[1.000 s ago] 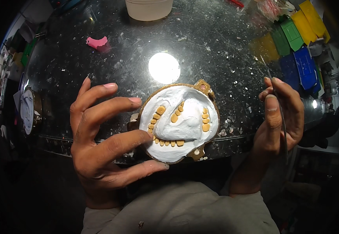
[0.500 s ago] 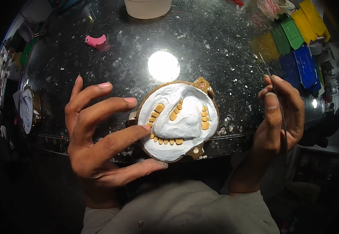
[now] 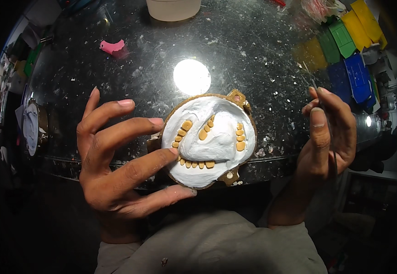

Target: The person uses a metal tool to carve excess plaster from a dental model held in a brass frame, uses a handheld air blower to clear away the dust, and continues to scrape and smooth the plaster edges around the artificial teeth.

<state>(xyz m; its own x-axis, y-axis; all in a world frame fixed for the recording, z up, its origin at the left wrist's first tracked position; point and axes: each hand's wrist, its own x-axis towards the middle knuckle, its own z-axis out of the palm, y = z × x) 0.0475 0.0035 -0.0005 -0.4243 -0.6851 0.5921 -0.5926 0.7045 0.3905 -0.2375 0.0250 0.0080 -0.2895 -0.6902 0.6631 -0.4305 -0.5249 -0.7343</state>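
In front of me, at the table's near edge, lies a round brass-coloured dental flask (image 3: pixel 231 177) filled with white plaster (image 3: pixel 207 153). Rows of yellowish artificial teeth (image 3: pixel 201 165) are set in the plaster. My left hand (image 3: pixel 118 157) is spread over the flask's left side. Its index fingertip touches the plaster beside the left teeth, its thumb lies along the near rim, and its middle fingertip is by the left rim. To the right, apart from the flask, my right hand (image 3: pixel 326 132) grips a thin metal hand tool (image 3: pixel 314 82), tip pointing up and away; its kind is unclear.
Another plaster-filled flask (image 3: pixel 35 128) stands at the far left. A pink piece (image 3: pixel 112 47) lies on the dark, speckled table (image 3: pixel 253 55). A translucent tub (image 3: pixel 173 10) is at the back. Green (image 3: pixel 342 39), yellow and blue (image 3: pixel 359 77) plastic pieces line the right side.
My left index fingertip has shifted slightly right over the teeth, and the other left fingers moved a little with it. My right hand and its tool look nearly still.
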